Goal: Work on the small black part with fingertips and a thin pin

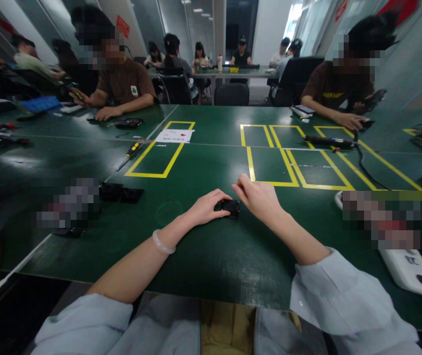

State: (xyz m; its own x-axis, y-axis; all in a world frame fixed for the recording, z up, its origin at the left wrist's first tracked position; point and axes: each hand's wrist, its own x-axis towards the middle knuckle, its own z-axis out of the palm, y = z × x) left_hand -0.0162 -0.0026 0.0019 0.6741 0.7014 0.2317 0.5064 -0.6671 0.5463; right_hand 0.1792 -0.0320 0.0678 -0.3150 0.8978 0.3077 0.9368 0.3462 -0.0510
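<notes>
Pale blue-grey sleeves [329,296] lie nearest the camera, rolled back from both forearms; a light bracelet [163,242] circles the left wrist. Left hand [209,207]: thumb and fingers grasp the left side of a small black part [230,209], which sits at the near-middle of the green tabletop [211,256]. Right hand [257,197]: fingers curled together just beside the part's right edge; cannot tell whether anything is pinched between them. Left of the hands, dark pieces [131,195] lie near a blurred-out patch; right, a white casing [408,273], its upper portion also obscured. Beyond the hands, yellow tape outlines [272,184] mark the surface. A white paper sheet [174,135] overlaps the left outline; a yellow-and-black screwdriver [133,149] lies left of that outline. Black corded tool [327,142] crosses the right-hand outlines. Across the tabletop, two people in brown shirts [127,81] sit left and right; more people [241,56] sit at a farther table [214,74].
</notes>
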